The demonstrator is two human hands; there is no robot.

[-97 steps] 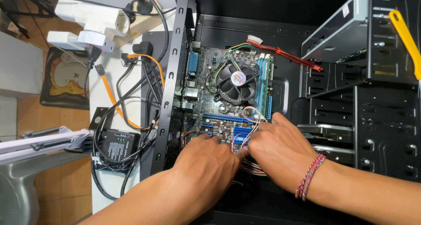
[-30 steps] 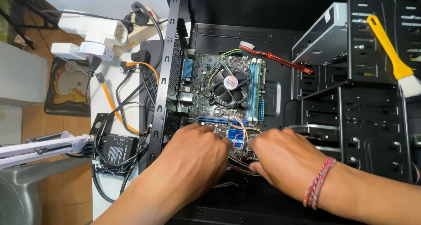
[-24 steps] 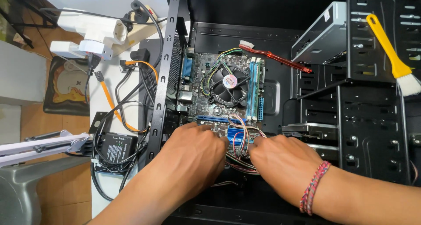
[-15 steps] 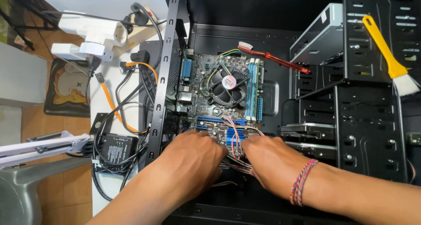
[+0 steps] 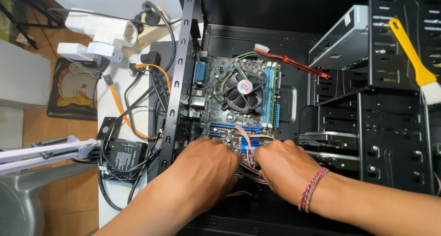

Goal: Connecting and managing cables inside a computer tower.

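Computer case (image 5: 395, 139): black metal tower lying open on its side, filling the middle and right of the view, with drive bays on the right
Table (image 5: 115, 121): white top left of the case, strewn with black and orange cables
Motherboard (image 5: 216, 102): dark board flat on the case floor, blue slots along its lower and right edges
Left hand (image 5: 204, 171): palm down over the lower edge of the motherboard, fingers curled onto the wire bundle; I cannot tell whether they pinch a wire, as the tips are hidden under the hand
Right hand (image 5: 285, 167): knuckles up just right of the left hand, nearly touching it, fingers bent down into the same wires; the grip itself is hidden. A braided red and blue band sits on the wrist
Optical drive (image 5: 342, 45): grey box slotted in the upper bay
Power adapter (image 5: 124, 155): black brick on the table near the left forearm
Cooler fan (image 5: 244, 90): round black fan at the centre of the board, well above both hands
Yellow brush (image 5: 413, 56): resting across the bays at far right, white bristles pointing down
Red toothbrush (image 5: 294, 61): lying aslant above the memory slots
Wire bundle (image 5: 248, 146): thin coloured wires running down the board's lower edge, between the two hands and touched by both
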